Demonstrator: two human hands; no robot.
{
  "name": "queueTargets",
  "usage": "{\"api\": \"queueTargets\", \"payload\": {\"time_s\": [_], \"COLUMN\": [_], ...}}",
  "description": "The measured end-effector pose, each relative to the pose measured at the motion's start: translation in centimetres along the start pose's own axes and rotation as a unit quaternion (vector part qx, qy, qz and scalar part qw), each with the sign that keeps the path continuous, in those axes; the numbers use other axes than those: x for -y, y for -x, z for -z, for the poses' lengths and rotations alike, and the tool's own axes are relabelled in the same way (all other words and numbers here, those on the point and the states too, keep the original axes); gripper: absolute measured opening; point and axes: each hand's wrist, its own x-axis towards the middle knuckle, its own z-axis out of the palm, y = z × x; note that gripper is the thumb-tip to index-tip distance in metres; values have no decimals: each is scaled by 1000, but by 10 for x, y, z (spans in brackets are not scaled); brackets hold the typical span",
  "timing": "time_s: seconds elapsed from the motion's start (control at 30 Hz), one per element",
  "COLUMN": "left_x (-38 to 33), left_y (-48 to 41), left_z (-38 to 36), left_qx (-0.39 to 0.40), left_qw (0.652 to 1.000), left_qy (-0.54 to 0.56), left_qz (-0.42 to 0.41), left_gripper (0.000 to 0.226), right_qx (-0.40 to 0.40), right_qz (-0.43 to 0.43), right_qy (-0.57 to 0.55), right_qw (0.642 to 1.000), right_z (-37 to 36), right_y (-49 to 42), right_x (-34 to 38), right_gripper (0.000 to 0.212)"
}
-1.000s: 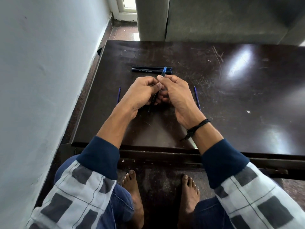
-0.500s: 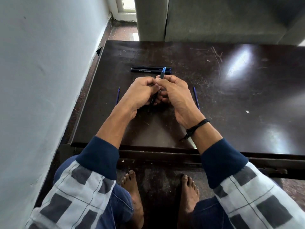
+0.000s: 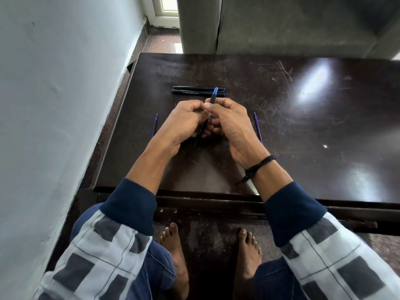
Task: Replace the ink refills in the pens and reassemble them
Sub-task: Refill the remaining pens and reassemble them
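Both hands meet over the middle of the dark table [image 3: 292, 131]. My left hand [image 3: 184, 122] and my right hand [image 3: 229, 122] both grip one dark pen [image 3: 213, 97] that stands tilted between them. Its blue end sticks up past my fingers; its lower barrel shows between my palms, the rest hidden. Two more dark pens [image 3: 199, 91] lie side by side just beyond my hands. One thin blue refill [image 3: 155, 124] lies to the left of my left hand. Another blue refill [image 3: 258, 126] lies to the right of my right hand.
A pale wall [image 3: 54, 105] runs close along the table's left edge. A grey sofa [image 3: 281, 24] stands behind the far edge. My bare feet rest on the floor under the near edge. A small white speck [image 3: 325, 146] lies on the right part of the table.
My hands stay together on the pen; its blue end has shifted only slightly. Nothing else has moved.
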Motion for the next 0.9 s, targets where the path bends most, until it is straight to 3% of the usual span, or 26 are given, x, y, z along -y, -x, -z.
{"api": "queueTargets", "payload": {"time_s": [0.9], "left_x": [-1], "left_y": [-1], "left_z": [-2], "left_qx": [3], "left_qw": [1000], "left_qy": [14], "left_qz": [6], "left_gripper": [20], "right_qx": [-5], "right_qz": [-15], "right_qy": [-21], "right_qw": [1000], "right_z": [-1], "right_y": [3], "right_x": [4], "right_gripper": [21]}}
